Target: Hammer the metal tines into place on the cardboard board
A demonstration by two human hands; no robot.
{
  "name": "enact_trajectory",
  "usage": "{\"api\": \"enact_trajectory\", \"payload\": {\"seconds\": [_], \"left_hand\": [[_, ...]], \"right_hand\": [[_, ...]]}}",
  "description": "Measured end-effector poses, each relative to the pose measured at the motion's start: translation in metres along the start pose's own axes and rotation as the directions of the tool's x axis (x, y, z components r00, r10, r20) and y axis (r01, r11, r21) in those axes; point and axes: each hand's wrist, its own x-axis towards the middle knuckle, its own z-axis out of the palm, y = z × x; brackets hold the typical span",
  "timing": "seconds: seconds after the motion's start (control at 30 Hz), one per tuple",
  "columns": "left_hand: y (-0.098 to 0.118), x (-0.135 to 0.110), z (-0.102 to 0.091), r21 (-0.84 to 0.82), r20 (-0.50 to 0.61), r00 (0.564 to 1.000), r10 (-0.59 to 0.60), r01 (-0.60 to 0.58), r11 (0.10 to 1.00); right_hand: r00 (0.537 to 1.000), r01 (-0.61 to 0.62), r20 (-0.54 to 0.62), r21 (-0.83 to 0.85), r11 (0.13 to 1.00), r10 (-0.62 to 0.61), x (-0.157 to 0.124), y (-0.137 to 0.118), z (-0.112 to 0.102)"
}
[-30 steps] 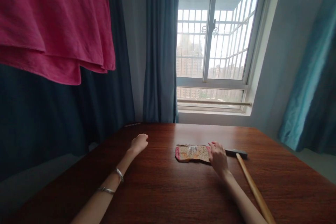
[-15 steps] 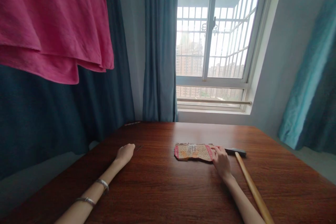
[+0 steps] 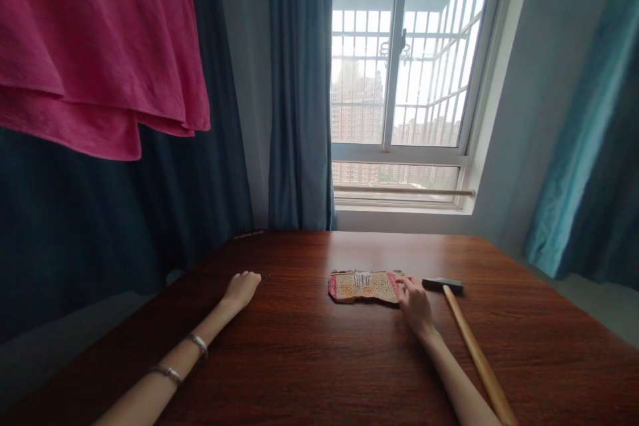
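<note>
Nearest us, a hammer (image 3: 469,339) lies on the brown table (image 3: 299,359), its pale handle slanting from the picture's bottom edge up and leftward to a dark head that lies roughly crosswise; neither of our hands touches it. Two bracelets (image 3: 198,344) circle our left forearm. Our left hand (image 3: 242,289) is low over the table with fingers curled, a thin dark nail (image 3: 267,277) showing just past the fingertips; we cannot tell whether they pinch it. Our right hand (image 3: 415,306) has its fingers loosely bent on the right end of a patterned board (image 3: 384,289); whether they grip it or only rest there is unclear.

The board lies flat, left of the hammer's head, its long axis running left to right. Several nails (image 3: 362,279) stand upright in a row left of its middle, so that part looks done; the nail by our left fingers, apart from the board, seems not yet placed.

Beyond, a pink cloth (image 3: 100,46) hangs before blue curtains (image 3: 302,113), beside a barred window (image 3: 362,66).
</note>
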Motion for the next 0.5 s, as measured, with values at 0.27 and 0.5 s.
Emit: {"api": "enact_trajectory", "payload": {"seconds": [0.27,0.5], "left_hand": [[-0.005,0.009,0.006,0.010,-0.021,0.999,0.050,-0.049,0.999],[0.025,0.016,-0.013,-0.347,-0.144,0.988,-0.052,-0.001,0.938]], "right_hand": [[1.000,-0.014,0.009,0.053,0.999,0.014,-0.001,0.000,0.000],[1.000,-0.024,0.014,0.238,0.971,0.021,0.000,-0.018,0.002]]}}
